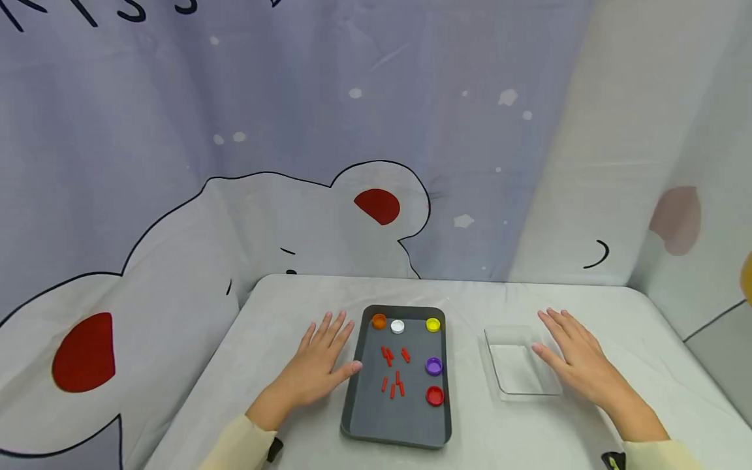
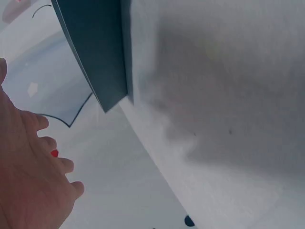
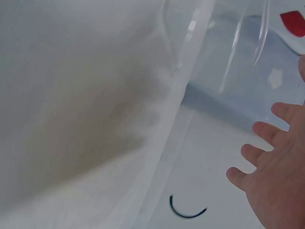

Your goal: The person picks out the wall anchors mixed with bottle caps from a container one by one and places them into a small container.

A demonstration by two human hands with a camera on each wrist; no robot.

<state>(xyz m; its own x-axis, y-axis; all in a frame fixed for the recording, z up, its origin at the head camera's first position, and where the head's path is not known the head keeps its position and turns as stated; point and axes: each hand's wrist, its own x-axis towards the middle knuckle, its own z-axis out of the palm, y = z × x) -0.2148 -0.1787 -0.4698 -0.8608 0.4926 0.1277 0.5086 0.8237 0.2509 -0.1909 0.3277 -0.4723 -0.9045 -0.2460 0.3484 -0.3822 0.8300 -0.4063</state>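
A dark grey tray (image 1: 390, 424) lies on the white-covered table. Several small red sticks (image 1: 392, 391) are scattered in its middle. Around them sit an orange cap (image 1: 379, 321), a white cap (image 1: 397, 326), a yellow cap (image 1: 433, 325), a purple cap (image 1: 434, 366) and a red cap (image 1: 435, 395). My left hand (image 1: 314, 365) hovers at the tray's left side, fingers spread, its thumb tip by the rim. To the right stands a clear plastic box (image 1: 517, 393). Spread fingers of my right hand (image 1: 584, 362) hover at that box's right side. Both hands hold nothing.
The white table (image 1: 470, 431) has its far edge close to a hanging curtain (image 1: 446, 130) printed with bears. Another curtain stretch (image 1: 705, 294) hangs on the right. In the left wrist view, a tray corner (image 2: 95, 52) juts near the fingers.
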